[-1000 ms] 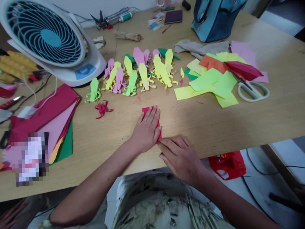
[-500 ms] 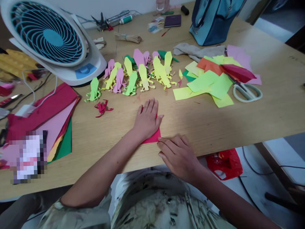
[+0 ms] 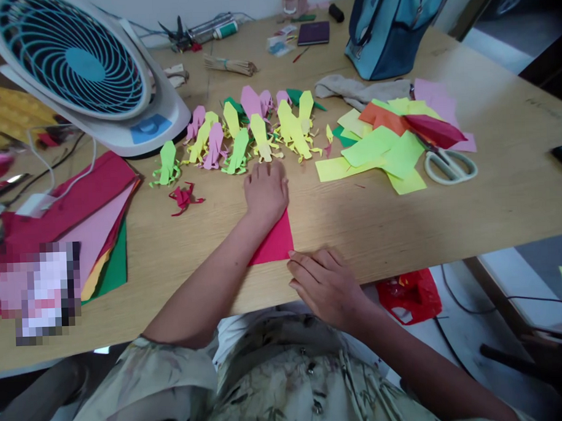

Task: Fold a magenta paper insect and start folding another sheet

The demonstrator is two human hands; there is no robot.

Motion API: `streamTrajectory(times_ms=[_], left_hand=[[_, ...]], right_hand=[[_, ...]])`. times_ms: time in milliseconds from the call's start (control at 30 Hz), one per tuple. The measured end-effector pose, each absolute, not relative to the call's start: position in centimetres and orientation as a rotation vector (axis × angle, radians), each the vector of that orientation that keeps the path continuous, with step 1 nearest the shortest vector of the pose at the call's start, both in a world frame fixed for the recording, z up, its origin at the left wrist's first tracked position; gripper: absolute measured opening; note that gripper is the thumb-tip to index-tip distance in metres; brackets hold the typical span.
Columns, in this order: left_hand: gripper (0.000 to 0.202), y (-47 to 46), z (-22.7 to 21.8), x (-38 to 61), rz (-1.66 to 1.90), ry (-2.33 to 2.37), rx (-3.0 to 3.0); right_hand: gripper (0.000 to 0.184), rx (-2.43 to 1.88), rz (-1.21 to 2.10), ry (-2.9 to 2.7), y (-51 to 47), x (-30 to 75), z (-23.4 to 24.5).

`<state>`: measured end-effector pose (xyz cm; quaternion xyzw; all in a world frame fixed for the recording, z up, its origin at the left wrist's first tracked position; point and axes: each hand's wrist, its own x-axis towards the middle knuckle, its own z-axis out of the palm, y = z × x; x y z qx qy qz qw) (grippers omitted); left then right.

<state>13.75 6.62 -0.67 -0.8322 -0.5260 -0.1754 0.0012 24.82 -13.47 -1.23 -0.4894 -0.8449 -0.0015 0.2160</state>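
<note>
A red sheet of paper (image 3: 276, 242) lies on the table in front of me, its near edge and right corner showing. My left hand (image 3: 266, 195) rests palm down over its far part, fingers stretched forward and pressing on it; that part of the sheet is hidden. At the near right corner, a fingertip of my right hand (image 3: 327, 282) touches the paper, while the thumb stays apart. Left of the sheet sits a small red folded-paper frog (image 3: 183, 198). Beyond my left hand stand several folded-paper frogs, among them a light green one (image 3: 238, 152).
Loose coloured paper pieces (image 3: 375, 149) lie to the right with white-handled scissors (image 3: 450, 166). At left are a white fan (image 3: 130, 111), larger coloured sheets (image 3: 73, 208) and a pixelated object (image 3: 46, 292). A blue bag (image 3: 381, 41) stands at the back.
My left hand has slid away from me over the red paper, uncovering more of its near part. My right hand remains at the corner. The whole view has shifted slightly.
</note>
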Motion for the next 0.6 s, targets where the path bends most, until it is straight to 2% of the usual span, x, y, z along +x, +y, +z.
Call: streamTrajectory(times_ms=[133,200,333,433,600], left_hand=[[0.037,7.2,0.6,14.2,-0.565,-1.542,-2.637],[0.037,6.2,1.2,13.9,-0.511,-1.460,-2.696],[0.047,2.1,1.0,12.5,-0.430,-1.310,-2.883],[0.063,-0.4,-0.1,11.8,-0.243,-1.131,-3.071],[0.070,-0.2,-1.0,12.2,-0.152,-1.199,-3.091]], right_hand=[[0.027,-1.333,-0.003,-2.347,-13.5,24.9,-1.1],[0.027,-1.325,0.000,-2.342,-13.6,25.0,-1.0],[0.027,-1.344,0.001,-2.316,-14.1,24.8,-0.9],[0.026,-1.348,-0.003,-2.305,-14.6,24.6,-1.0],[0.028,-1.365,0.006,-2.279,-15.2,24.3,-1.3]])
